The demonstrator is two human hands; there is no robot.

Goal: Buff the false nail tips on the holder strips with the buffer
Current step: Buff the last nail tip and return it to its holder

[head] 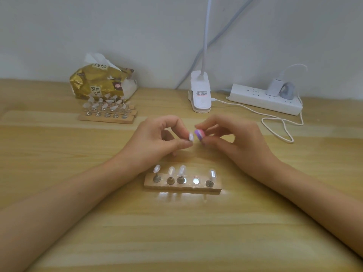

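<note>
Behind the buffer (199, 134) sit tissue pack (102, 83), lamp (200, 95), power strip (261, 99).

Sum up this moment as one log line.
left hand: holds nail tip | right hand: holds buffer | near strip: four tips, one slot bare

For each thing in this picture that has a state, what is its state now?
left hand, pinches one nail tip
right hand, holds the buffer beside that tip
near holder strip, four tips standing, one seat empty
far holder strips, loaded with tips
tissue pack, open, tissue sticking out
power strip, two plugs in
</note>
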